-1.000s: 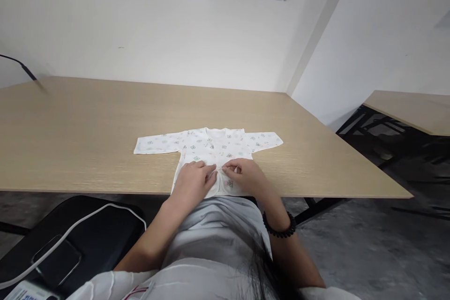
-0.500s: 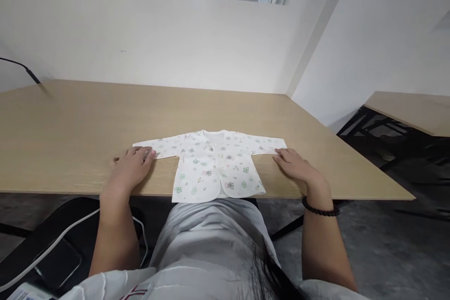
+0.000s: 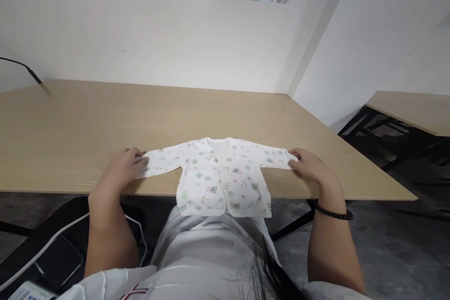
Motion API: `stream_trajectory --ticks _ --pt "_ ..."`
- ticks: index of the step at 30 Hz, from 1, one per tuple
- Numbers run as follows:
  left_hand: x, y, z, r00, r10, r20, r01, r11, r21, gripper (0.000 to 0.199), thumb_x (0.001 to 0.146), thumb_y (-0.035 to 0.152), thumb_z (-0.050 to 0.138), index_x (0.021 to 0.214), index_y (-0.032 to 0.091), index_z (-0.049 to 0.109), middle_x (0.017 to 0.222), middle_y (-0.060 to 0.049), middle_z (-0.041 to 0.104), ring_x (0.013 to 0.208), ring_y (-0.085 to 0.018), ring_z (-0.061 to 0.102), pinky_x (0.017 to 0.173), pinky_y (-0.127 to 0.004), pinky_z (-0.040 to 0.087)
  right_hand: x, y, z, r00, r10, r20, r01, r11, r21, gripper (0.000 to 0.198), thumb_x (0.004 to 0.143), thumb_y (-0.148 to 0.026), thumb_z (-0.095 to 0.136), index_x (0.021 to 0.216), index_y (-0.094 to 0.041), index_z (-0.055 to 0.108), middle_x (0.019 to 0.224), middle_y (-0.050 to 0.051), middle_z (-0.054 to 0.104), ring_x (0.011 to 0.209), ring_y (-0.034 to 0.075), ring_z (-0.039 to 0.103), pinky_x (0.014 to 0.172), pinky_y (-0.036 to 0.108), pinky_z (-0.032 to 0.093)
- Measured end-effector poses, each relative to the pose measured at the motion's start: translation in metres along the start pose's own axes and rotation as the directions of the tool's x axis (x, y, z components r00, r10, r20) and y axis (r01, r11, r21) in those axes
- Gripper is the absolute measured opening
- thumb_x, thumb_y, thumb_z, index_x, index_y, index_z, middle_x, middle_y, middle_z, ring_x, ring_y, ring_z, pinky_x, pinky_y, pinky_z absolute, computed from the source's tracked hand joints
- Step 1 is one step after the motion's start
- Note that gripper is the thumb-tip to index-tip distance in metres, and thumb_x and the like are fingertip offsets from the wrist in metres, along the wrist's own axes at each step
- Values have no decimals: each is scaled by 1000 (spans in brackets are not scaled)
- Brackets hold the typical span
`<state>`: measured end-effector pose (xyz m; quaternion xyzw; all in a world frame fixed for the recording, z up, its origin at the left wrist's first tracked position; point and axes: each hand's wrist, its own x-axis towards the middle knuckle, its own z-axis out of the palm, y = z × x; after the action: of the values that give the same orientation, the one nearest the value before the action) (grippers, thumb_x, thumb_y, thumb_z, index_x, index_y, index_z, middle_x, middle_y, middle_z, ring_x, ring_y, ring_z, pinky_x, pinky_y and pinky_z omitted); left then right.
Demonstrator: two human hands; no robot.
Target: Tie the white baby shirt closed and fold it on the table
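Note:
A small white baby shirt [image 3: 211, 176] with a print of green and pink figures lies spread out, front up, its sleeves stretched to both sides. Its lower hem hangs over the table's near edge, close to my body. My left hand [image 3: 123, 166] is closed on the cuff of the left-side sleeve, slightly blurred. At the other cuff, my right hand [image 3: 307, 164] pinches the sleeve end between thumb and fingers. The fingers partly cover both cuffs.
The light wood table [image 3: 158, 108] reaches back to a white partition [image 3: 176, 42]. A thin black cable [image 3: 33, 75] stands at its far left. A black chair [image 3: 59, 258] with a white cord is at lower left. Another table [image 3: 415, 108] is at right.
The shirt has slid towards my body, its hem now further over the edge. My hands went from resting on the sleeves to gripping the cuffs, and the right hand moved slightly outward.

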<state>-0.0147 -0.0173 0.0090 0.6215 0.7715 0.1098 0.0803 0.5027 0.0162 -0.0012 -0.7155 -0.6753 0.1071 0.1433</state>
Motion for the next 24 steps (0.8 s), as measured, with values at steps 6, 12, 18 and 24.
stream_trajectory --ticks 6,12,18,24 --pt "-4 -20 -14 992 72 104 -61 993 -101 38 74 49 52 96 19 62 94 -12 72 88 -33 67 75 -40 51 -14 -3 -21 986 -63 157 39 988 150 25 68 -24 53 88 -18 67 90 7 73 80 23 65 67 29 46" --pt "-2 -6 -37 999 13 29 -11 998 -67 23 75 46 52 73 23 56 73 -7 67 73 -29 65 64 -35 46 -12 -5 -40 997 -75 28 66 967 247 17 73 -34 57 77 -19 66 79 4 68 75 22 61 65 30 44" --pt "26 15 -66 892 -121 -435 -91 895 -437 25 85 30 53 106 18 58 79 -2 68 73 -20 70 66 -33 53 25 -46 -72 934 68 -352 124 859 497 22 81 -33 68 68 -22 53 63 -2 54 59 14 51 61 30 47" --pt "37 13 -83 510 -131 -850 -648 591 -480 38 93 30 56 123 10 45 133 -8 61 119 -21 62 96 -44 55 52 -59 -95 695 221 -684 637 253 728 22 83 -15 65 90 -25 47 86 -4 58 76 8 63 85 29 52"
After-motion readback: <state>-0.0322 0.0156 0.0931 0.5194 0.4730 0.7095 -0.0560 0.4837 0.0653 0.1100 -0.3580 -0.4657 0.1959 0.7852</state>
